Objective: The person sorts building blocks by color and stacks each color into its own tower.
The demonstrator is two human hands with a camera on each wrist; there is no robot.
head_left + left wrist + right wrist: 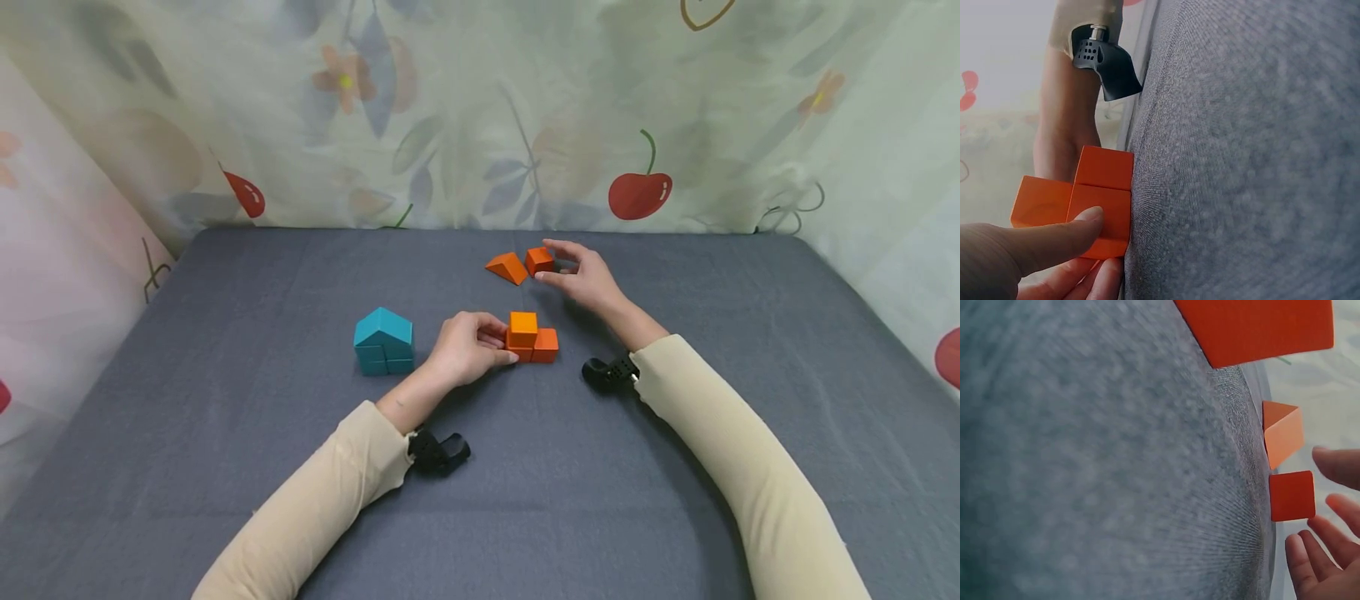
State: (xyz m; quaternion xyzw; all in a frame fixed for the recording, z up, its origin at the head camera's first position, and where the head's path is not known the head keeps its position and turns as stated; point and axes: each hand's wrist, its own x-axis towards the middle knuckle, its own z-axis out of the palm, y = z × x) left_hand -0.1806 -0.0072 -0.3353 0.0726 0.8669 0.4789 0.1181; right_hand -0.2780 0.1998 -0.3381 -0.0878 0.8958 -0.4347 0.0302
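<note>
Near the table's middle, my left hand (467, 348) pinches the lower left orange cube (1116, 214), thumb on its near face and fingers behind. Beside that cube stands another orange cube (546, 345), and a lighter orange cube (522, 330) sits on top, over the left one. Farther back, my right hand (588, 279) reaches around a single orange cube (539, 261). In the right wrist view its thumb and fingers are spread, with a gap to the cube (1292, 496). An orange triangular block (507, 267) lies just left of that cube.
Left of my left hand stands a teal block stack (383, 342), a triangular piece on top of cubes. A grey cloth (480, 517) covers the table. Patterned curtains (465, 108) hang along the back and sides.
</note>
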